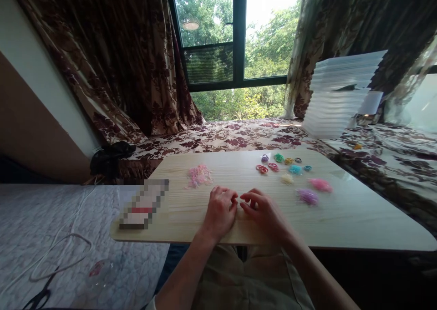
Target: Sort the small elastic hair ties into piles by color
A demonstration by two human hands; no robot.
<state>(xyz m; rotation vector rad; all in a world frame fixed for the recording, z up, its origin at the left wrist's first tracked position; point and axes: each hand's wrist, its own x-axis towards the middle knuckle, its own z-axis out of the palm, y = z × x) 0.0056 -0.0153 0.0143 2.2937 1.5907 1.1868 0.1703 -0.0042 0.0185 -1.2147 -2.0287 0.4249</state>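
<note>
My left hand point(221, 210) rests on the pale wooden table point(184, 219) near its front edge, its fingers curled. Close by on the right, my right hand point(264, 210) has thumb and fingers bent inward, facing the left fingertips across a small gap. Anything between the fingers is too small to tell. Beyond the left hand lies a loose pink tangle of small bands point(198, 175). Right of centre are little ring-shaped bundles: purple point(265, 158), green point(279, 157), yellow point(288, 161), red point(262, 169) and turquoise point(295, 169). Larger pink point(321, 185) and lilac point(307, 196) bundles lie nearer.
A pixelated rectangular object point(145, 205) occupies the table's left end. Left and below, a quilted surface point(136, 273) bears a white cable point(89, 241), scissors point(41, 296) and a clear plastic item point(102, 273). White sheets point(341, 96) stand stacked by the window.
</note>
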